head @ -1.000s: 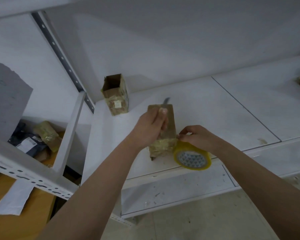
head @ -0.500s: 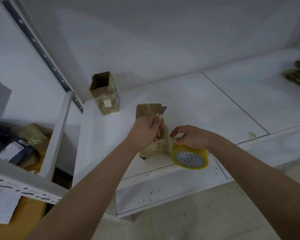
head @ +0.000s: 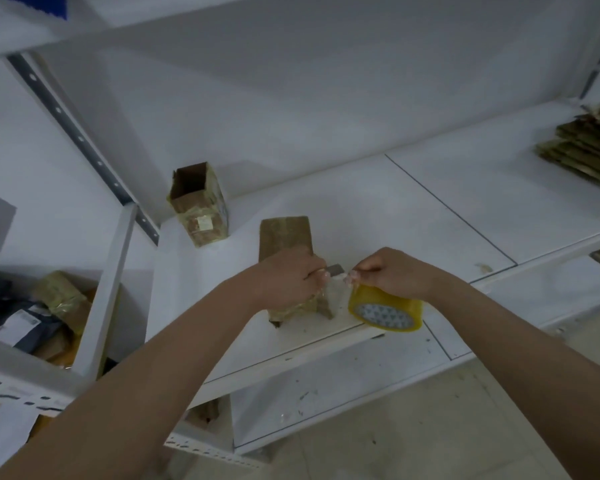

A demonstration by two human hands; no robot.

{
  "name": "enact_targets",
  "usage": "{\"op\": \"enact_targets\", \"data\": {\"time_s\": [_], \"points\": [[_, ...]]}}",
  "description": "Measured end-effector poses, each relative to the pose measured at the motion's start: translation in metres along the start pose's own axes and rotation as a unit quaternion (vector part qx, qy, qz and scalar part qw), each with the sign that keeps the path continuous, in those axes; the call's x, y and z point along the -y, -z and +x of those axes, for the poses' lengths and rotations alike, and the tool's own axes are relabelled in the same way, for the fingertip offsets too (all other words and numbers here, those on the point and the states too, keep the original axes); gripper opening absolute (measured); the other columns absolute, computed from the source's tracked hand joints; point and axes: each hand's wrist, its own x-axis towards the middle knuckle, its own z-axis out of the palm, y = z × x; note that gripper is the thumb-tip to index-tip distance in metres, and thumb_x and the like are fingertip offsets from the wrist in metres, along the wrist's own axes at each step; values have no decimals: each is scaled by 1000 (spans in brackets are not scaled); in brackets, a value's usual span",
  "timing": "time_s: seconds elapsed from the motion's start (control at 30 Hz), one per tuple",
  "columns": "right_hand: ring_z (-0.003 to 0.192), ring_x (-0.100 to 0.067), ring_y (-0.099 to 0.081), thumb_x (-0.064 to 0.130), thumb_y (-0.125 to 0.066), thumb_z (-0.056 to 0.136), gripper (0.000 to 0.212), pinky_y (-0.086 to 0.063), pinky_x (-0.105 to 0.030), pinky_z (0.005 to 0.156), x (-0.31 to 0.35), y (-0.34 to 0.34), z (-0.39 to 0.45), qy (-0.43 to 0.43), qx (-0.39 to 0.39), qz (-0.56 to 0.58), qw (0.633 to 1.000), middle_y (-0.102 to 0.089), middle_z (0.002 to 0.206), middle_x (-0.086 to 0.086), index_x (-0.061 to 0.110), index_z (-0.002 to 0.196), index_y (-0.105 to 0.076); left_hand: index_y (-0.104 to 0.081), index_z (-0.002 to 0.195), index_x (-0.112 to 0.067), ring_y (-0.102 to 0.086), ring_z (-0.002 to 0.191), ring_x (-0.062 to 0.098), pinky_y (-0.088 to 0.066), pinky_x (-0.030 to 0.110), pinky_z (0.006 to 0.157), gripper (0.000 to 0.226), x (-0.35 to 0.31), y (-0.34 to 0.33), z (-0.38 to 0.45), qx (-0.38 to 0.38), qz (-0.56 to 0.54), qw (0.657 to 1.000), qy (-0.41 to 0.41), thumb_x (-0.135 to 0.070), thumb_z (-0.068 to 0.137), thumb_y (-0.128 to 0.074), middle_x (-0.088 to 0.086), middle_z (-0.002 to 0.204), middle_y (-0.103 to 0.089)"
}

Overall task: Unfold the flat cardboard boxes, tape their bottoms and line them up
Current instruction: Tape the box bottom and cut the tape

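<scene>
the left hand had dropped from the top of the cardboard box to its right side, and its small grey blade now pointed sideways at the strip of tape pulled from the roll, where half a second before it had stuck up beside the box top. the stack of flat boxes had also come further into view at the right end of the white shelf. the left hand's fingers were curled round the blade, with the hand in front of the box. the right hand pinched the tape strip between thumb and fingertips, and the yellow tape roll hung just below it at the shelf's front edge. the box stood upright on the shelf, brown and tall, its lower part glossy with tape. an open-topped box of the same kind stood behind it, near the wall.
</scene>
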Motion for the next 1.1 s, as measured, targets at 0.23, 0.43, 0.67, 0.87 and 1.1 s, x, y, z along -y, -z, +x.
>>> {"op": "enact_targets", "data": {"time_s": [0.23,0.43,0.67,0.87,1.1], "points": [[79,-18,-61,41,-48,98,33,-42,-28,64,19,-1,-10,-8,-62,-99,993,-62,77,6,22,88,-74,-60,109,-5,-48,78,15,-42,28,68,35,-24,-2,20,71,148,983,85,-24,106,-31,7,90,-50],[84,-19,-65,38,-55,95,31,-51,-32,77,18,1,-14,-39,-71,-33,996,-71,86,-2,18,89,-77,-57,99,-7,-49,80,17,-36,25,67,24,-22,10,20,101,132,981,97,-15,104,-35,8,92,-57],[81,-22,-68,39,-62,91,32,-55,-39,84,8,-9,-9,-71,-51,53,995,-73,82,-9,12,83,-77,-45,101,-8,-55,66,19,-40,29,54,23,-9,-8,16,-127,3,979,158,-30,102,-44,0,74,-55],[97,-26,-65,35,-65,90,24,-49,-43,97,-20,2,-11,-129,-92,69,985,-72,103,-8,15,97,-78,-37,109,-10,-56,73,24,-42,33,57,28,-15,-24,26,-141,89,958,234,-19,91,-56,-3,72,-44],[92,-18,-68,43,-63,90,22,-52,-42,94,-2,18,-25,-10,-172,180,969,-75,97,-3,28,94,-79,-42,120,-12,-62,78,17,-44,27,59,60,-7,-11,24,-168,-58,958,225,-48,82,-70,-5,83,-57]]}}
